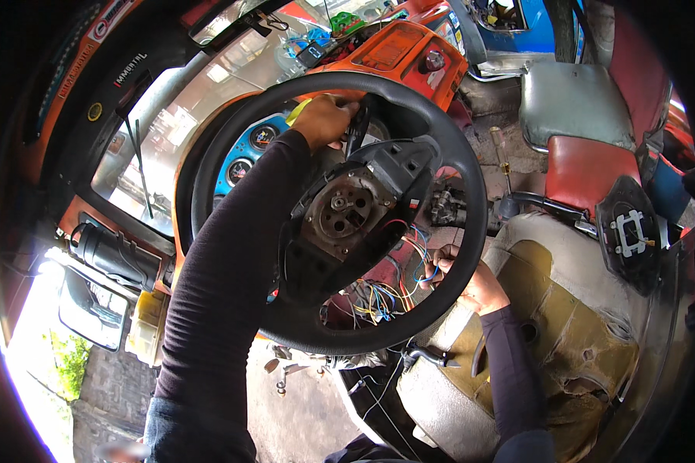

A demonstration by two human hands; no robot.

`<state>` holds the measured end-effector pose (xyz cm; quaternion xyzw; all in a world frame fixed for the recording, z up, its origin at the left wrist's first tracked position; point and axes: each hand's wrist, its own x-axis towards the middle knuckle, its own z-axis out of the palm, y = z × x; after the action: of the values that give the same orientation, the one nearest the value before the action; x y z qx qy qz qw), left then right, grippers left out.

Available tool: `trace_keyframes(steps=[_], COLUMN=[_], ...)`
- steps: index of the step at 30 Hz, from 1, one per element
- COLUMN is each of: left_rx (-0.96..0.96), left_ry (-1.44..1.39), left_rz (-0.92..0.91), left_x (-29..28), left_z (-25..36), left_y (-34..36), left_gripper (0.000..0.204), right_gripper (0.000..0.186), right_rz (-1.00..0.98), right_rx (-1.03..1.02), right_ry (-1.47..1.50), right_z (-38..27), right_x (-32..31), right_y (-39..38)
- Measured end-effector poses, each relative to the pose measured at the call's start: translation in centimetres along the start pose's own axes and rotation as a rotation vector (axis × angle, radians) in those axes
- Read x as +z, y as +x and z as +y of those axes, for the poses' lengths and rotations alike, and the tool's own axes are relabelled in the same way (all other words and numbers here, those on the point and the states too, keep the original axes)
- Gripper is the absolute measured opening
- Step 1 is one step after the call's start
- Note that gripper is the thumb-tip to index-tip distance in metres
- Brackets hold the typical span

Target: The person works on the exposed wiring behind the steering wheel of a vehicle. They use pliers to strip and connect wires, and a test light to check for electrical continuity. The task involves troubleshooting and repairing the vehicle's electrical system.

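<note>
Several wires (386,299) show through the steering wheel (474,193) — right hand (471,282) pinching a blue one, left hand (324,122) farther off, fingers curled against a black part (356,128).

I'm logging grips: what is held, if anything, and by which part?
The right hand seems to pinch a blue wire; exactly where is unclear. The left hand is at a black part; its hold cannot be told.

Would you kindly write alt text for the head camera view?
A person's left hand is at a black part near the top of a steering wheel with an exposed metal hub, while the right hand is at loose coloured wires by the wheel's lower right. A torn seat is at right.
</note>
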<state>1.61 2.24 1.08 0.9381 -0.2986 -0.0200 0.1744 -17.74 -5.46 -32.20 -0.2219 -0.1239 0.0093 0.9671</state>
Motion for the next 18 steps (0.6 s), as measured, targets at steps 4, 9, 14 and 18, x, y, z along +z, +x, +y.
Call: trace_keyframes(steps=[4, 9, 14, 18], left_rx=[0.097, 0.191, 0.061, 0.034], left_ry=[0.215, 0.334, 0.255, 0.255], left_rz=[0.086, 0.124, 0.122, 0.137], left_x=[0.3, 1.2, 1.7, 1.6], left_z=[0.2, -1.3, -0.5, 0.4], left_y=[0.1, 0.9, 0.3, -0.4], left_gripper=[0.045, 0.046, 0.042, 0.046], right_gripper=[0.009, 0.016, 0.016, 0.016], right_rz=[-0.002, 0.034, -0.001, -0.004], right_rx=[-0.033, 0.000, -0.036, -0.024], right_ry=[0.014, -0.018, -0.027, -0.024], right_z=[0.2, 0.4, 0.3, 0.2], right_x=[0.5, 0.4, 0.5, 0.3], right_y=[0.1, 0.0, -0.1, -0.1])
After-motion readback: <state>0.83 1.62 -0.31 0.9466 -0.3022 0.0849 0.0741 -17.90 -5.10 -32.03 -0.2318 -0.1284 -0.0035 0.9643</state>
